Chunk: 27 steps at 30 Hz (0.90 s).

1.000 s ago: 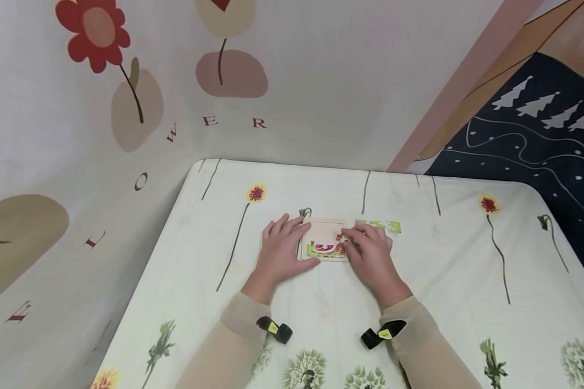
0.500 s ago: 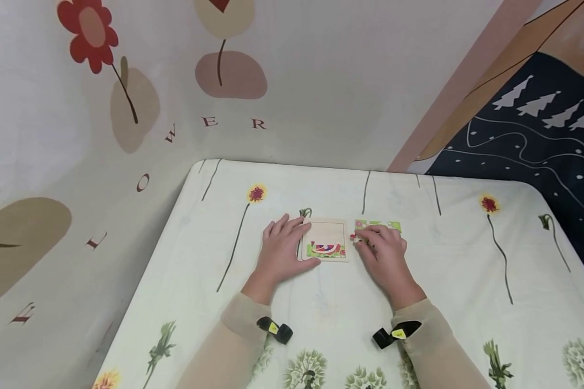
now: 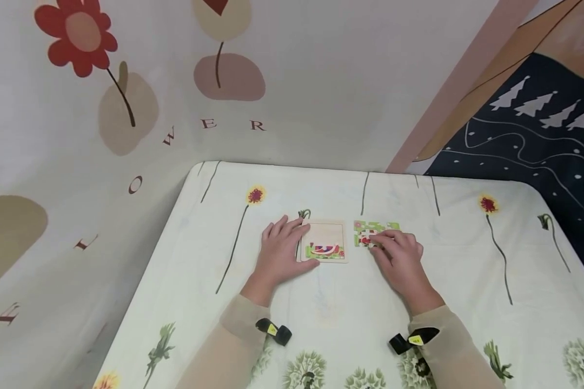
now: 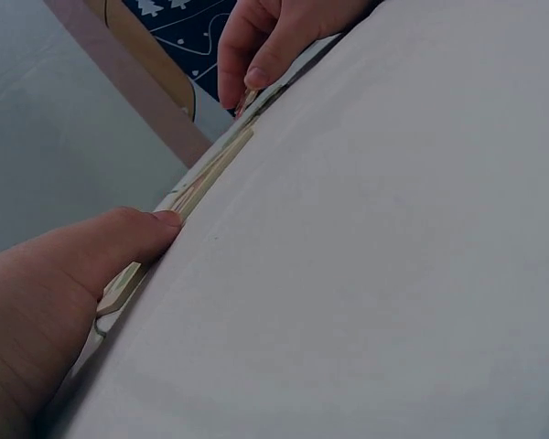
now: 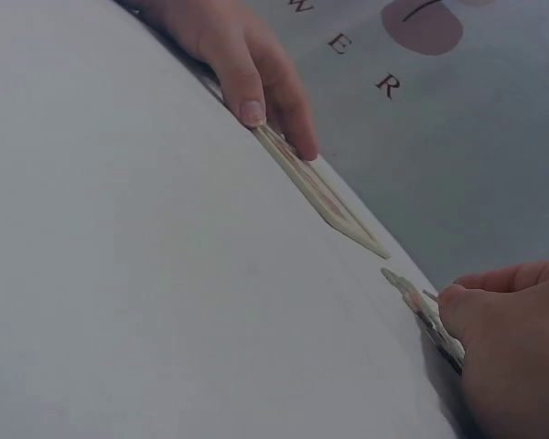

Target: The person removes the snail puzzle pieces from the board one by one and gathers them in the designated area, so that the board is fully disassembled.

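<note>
A shallow wooden puzzle tray (image 3: 327,232) lies on the table, with joined jigsaw pieces (image 3: 324,251) along its near side and bare wood beyond them. Across its left side rests my left hand (image 3: 279,249), fingers spread, the thumb along the near left corner. The left wrist view shows that thumb (image 4: 167,219) on the tray's edge. To the right of the tray, my right hand (image 3: 400,265) pinches a small puzzle piece (image 5: 430,295) between thumb and forefinger. It is held low over a patch of loose green, red and white puzzle pieces (image 3: 362,226), partly hidden by the fingers.
A white flower-printed cloth (image 3: 321,313) covers the table. Behind and to the left rises a pale printed wall hanging (image 3: 321,119); a dark one with white trees (image 3: 530,140) hangs at the right. Each wrist wears a strapped black camera (image 3: 282,335).
My right hand has moved right, away from the tray to the loose pieces, carrying a small red-and-white puzzle piece. The left hand has stayed on the tray.
</note>
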{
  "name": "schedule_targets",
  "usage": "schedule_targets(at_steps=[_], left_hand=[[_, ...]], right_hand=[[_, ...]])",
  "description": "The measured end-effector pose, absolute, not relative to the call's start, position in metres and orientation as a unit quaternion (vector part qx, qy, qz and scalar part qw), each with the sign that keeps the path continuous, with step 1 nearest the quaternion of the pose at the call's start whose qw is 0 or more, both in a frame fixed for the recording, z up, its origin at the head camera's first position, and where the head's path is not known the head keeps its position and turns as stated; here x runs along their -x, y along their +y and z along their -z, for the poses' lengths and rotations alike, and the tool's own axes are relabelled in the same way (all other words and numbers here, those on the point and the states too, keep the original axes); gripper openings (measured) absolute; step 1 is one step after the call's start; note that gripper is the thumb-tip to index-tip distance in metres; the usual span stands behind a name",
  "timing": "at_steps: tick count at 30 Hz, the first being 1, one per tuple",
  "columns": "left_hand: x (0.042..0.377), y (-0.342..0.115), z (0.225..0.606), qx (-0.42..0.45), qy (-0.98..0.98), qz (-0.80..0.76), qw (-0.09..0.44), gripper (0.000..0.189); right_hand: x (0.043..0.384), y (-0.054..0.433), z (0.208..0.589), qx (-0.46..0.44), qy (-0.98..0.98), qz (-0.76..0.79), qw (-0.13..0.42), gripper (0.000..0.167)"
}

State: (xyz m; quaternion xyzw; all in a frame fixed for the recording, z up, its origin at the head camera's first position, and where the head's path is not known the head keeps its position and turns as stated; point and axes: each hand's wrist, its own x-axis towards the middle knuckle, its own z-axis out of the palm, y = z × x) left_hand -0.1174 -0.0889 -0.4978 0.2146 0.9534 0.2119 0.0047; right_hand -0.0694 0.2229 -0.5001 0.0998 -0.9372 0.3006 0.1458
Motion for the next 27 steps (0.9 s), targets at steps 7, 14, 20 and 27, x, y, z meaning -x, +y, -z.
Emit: schedule_targets(at_steps=[7,14,20,27], left_hand=[[0.117,-0.089,0.500,-0.213,0.954,-0.210,0.000,0.087],[0.118,-0.089,0.501,-0.216,0.953,-0.212,0.001,0.087],[0.121,-0.091,0.497,-0.211,0.956,-0.204,0.015,0.088],[0.122,-0.090,0.497,-0.209,0.956,-0.204,0.019,0.088]], right_hand=[[0.066,0.242,0.502,-0.087,-0.934,-0.310,0.153,0.026],[0.062,0.257,0.503,-0.069,-0.939,-0.301,0.150,0.027],[0.060,0.260,0.499,-0.058,-0.942,-0.295,0.147,0.026],[0.062,0.262,0.502,-0.071,-0.944,-0.284,0.153,0.027]])
